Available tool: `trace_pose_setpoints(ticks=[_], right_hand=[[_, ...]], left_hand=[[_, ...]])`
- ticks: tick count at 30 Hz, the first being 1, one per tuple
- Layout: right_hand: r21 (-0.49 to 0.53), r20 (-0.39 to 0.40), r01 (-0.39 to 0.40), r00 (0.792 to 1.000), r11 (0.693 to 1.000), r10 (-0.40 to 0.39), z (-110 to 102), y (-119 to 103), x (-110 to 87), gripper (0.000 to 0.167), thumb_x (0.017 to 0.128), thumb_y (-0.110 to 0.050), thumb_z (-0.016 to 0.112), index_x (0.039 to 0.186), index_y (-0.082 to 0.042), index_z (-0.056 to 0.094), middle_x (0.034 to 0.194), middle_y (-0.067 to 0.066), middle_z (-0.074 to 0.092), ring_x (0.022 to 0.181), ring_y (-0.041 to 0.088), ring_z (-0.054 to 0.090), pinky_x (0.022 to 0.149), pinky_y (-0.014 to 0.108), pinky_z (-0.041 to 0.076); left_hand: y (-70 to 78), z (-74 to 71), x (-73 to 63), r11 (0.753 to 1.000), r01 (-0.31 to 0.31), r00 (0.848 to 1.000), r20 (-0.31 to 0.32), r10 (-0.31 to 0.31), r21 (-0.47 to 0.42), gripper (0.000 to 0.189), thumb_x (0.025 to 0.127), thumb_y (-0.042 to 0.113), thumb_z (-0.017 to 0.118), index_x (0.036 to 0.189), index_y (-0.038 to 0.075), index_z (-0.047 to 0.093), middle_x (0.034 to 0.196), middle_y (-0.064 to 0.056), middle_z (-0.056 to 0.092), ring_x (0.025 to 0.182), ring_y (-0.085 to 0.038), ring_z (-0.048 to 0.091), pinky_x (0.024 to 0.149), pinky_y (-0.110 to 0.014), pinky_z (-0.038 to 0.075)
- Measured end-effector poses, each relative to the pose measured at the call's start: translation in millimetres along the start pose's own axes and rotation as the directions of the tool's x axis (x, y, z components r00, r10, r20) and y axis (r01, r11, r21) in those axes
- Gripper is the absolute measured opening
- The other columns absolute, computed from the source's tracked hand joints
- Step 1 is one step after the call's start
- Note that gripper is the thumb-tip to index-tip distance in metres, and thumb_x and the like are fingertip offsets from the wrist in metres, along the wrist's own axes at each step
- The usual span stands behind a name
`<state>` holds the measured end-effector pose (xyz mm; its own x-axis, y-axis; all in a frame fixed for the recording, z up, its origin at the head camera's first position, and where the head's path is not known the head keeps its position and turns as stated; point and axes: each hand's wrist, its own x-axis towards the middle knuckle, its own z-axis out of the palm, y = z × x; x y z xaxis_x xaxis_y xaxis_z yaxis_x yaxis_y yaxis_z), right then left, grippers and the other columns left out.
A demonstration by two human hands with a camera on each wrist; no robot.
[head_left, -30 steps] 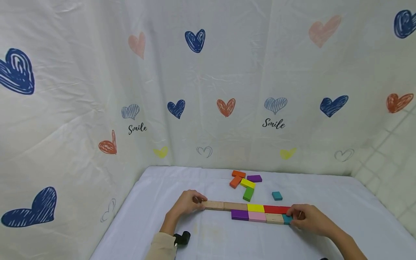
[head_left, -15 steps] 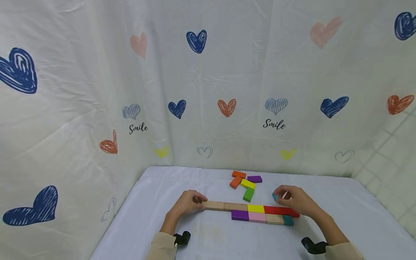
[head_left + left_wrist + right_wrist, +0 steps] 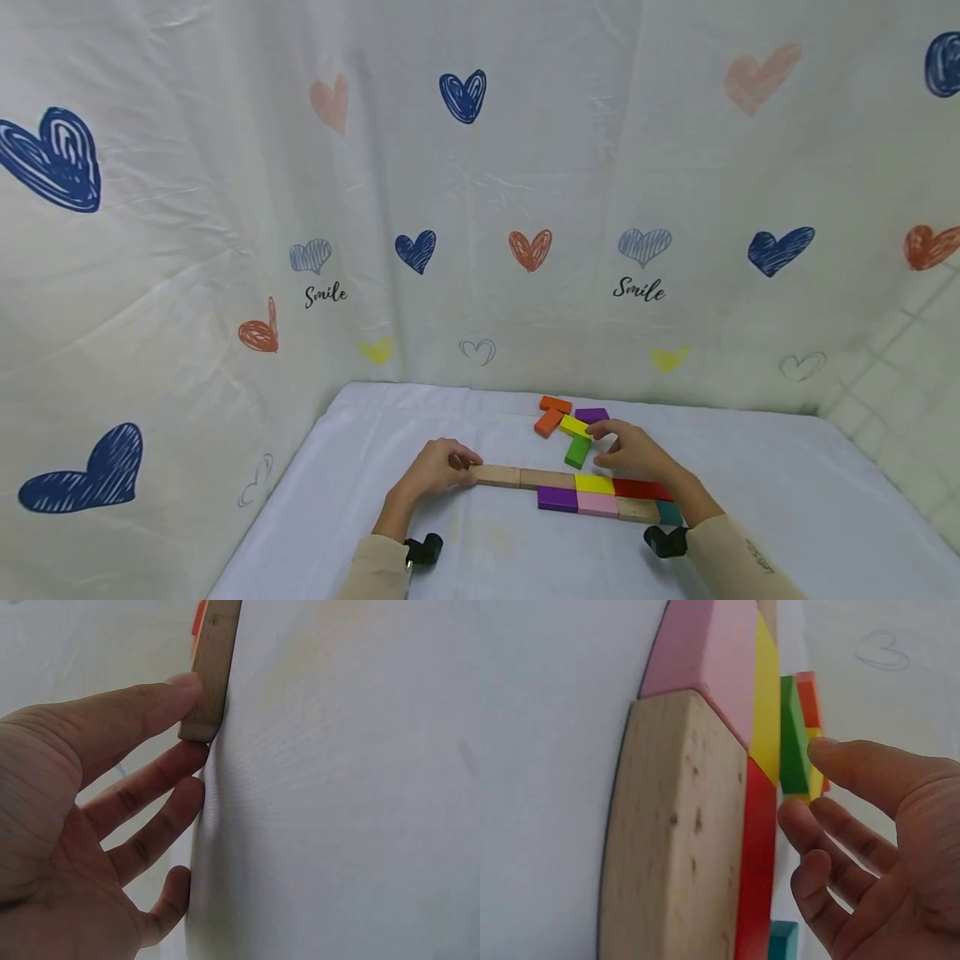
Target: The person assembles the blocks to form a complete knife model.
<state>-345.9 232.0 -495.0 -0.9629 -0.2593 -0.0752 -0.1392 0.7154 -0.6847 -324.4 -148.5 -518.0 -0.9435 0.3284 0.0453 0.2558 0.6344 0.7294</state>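
My left hand (image 3: 435,468) pinches the left end of a plain wooden block (image 3: 497,476); in the left wrist view the thumb lies against that block. It heads a back row with another wooden block (image 3: 547,479), a yellow block (image 3: 594,484) and a red block (image 3: 637,489). Flush in front sit a purple (image 3: 557,498), a pink (image 3: 597,504), a wooden (image 3: 637,510) and a teal block (image 3: 670,512). My right hand (image 3: 637,452) is relaxed and holds nothing. Its fingertips hover by a loose yellow block (image 3: 573,427) and a green block (image 3: 577,452).
Behind the rows, two orange blocks (image 3: 556,404) and a purple block (image 3: 592,414) lie loose beside the yellow one. A small teal block (image 3: 784,940) shows low in the right wrist view. The white-covered table (image 3: 495,567) meets a heart-printed curtain (image 3: 562,350).
My right hand has left the front row's teal end, passed over the loose teal block, and moved left to the yellow and green blocks. The left hand stays put.
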Motion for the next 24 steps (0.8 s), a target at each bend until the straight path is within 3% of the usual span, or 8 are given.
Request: trace_pose_setpoints(ticks=[7,13,24], right_hand=[[-0.041,-0.037,-0.025,0.999,0.999,0.024,11.5,-0.5,10.4,0.054,0.082,-0.014,0.084,0.132,-0.014,0.063,0.118,0.008,0.066,0.09,0.018,0.061,0.081,0.035,0.06],[-0.029,-0.023,-0.047,0.999,0.998,0.046,15.3,-6.0,11.4,0.056,0.081,-0.01,0.084,0.133,-0.016,0.063,0.114,0.008,0.064,0.09,0.02,0.058,0.077,0.033,0.058],[-0.036,0.029,0.033,0.999,0.999,-0.032,19.6,-3.4,18.4,0.036,0.084,-0.01,0.082,0.119,-0.015,0.073,0.091,0.003,0.061,0.084,0.02,0.054,0.069,0.028,0.052]], left_hand=[[1.0,0.7,0.6,1.0,0.011,1.0,-0.004,-0.011,0.003,0.022,0.081,0.013,0.086,0.101,0.021,0.081,0.089,0.006,0.069,0.079,-0.013,0.056,0.066,-0.026,0.045],[1.9,-0.1,0.4,1.0,0.006,1.0,-0.005,-0.006,0.004,0.022,0.081,0.014,0.086,0.101,0.022,0.081,0.09,0.008,0.07,0.08,-0.012,0.056,0.067,-0.026,0.045],[-1.6,0.8,1.9,1.0,0.015,1.0,-0.008,-0.015,0.004,0.022,0.081,0.014,0.087,0.101,0.023,0.081,0.091,0.007,0.07,0.079,-0.012,0.056,0.067,-0.025,0.046]])
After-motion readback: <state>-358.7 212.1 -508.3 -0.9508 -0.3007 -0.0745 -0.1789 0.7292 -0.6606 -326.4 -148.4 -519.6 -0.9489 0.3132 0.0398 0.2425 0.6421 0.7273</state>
